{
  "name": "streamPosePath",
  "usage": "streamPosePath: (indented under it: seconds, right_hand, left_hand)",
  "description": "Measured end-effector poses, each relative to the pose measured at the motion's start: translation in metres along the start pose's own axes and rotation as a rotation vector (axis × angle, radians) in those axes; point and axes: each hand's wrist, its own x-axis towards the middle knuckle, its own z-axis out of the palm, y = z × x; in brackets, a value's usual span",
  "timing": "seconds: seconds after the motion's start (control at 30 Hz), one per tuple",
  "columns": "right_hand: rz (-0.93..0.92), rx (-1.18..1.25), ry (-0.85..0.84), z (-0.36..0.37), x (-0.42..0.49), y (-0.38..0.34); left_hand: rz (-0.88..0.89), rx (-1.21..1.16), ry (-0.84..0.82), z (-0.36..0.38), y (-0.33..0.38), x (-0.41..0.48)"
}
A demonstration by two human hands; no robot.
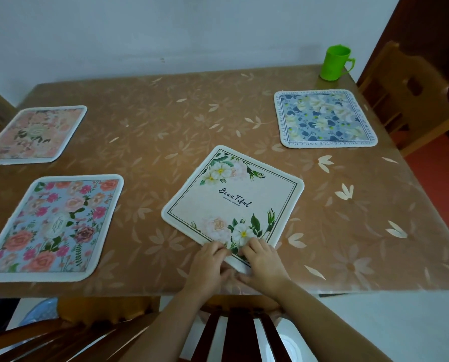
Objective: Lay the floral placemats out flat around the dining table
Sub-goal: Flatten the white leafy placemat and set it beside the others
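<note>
Brown flowery bench (153,121). Way left of the grips, a peach placemat (35,133) and a rose-print placemat (53,226) lie flat. The left grip (210,259) and right grip (262,259) both pinch the near corner of the cream "Beautiful" placemat (234,197), which sits skewed just ahead. Further ahead on the right there's a blue placemat (325,118), then a green mug (335,62).

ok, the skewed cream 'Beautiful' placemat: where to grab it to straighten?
Likely the near corner of the cream placemat, from the front edge of the table. It lies flat but rotated, so that corner points toward the edge; the left hand and right hand pinch it there.
</note>
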Motion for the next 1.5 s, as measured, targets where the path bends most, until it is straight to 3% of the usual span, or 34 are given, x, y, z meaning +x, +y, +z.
streamPosePath:
  seconds: [0.37,0.6,1.0,1.3,1.5]
  right_hand:
    - [0.042,0.098,-0.06,-0.017,0.014,-0.002]
    - [0.1,0.205,-0.036,-0.031,0.0,0.013]
    - [0.023,0.108,-0.082,-0.047,-0.021,0.044]
    - [0.038,0.136,0.011,-0.038,-0.025,0.042]
    - [0.069,0.232,0.115,-0.037,-0.029,0.037]
  left_hand:
    - [-0.009,0.003,0.07,-0.007,-0.001,0.011]
    - [-0.027,-0.179,0.042,-0.015,0.012,0.025]
    - [-0.015,-0.191,-0.001,0.018,0.034,0.024]
    - [-0.163,-0.103,0.092,-0.005,-0.014,0.008]
    - [-0.156,-0.112,0.123,-0.005,-0.021,0.006]
